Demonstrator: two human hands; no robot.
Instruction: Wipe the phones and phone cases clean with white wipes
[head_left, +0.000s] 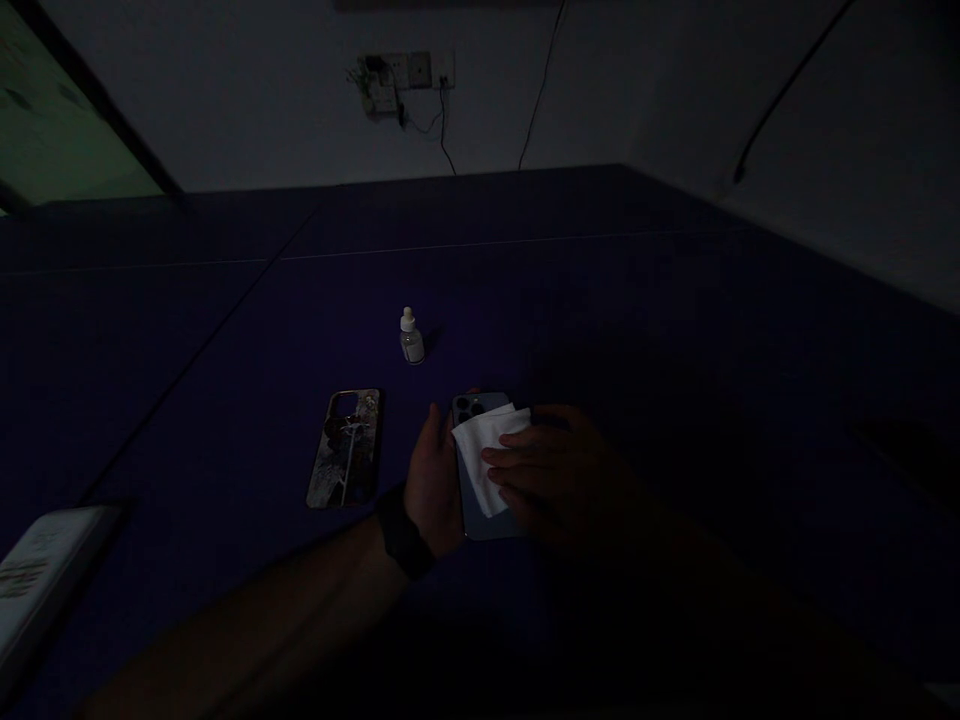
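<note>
My left hand (433, 483), with a dark band on the wrist, grips the left edge of a pale blue smartphone (470, 500). The phone's back faces up, with its camera cluster at the far end. My right hand (555, 472) presses a white cloth (487, 450) onto the phone's back, covering much of it. To the left lies a phone case (346, 448) with a dark, marbled pattern. Farther off stands a small white-capped dropper bottle (410, 338), upright and out of reach of both fingertips.
A dark blue table mat (187, 330) spreads under everything, with a white booklet or box (45, 570) at its lower left edge. Behind it, a wall socket panel (405, 75) has cables hanging down. The scene is dimly lit.
</note>
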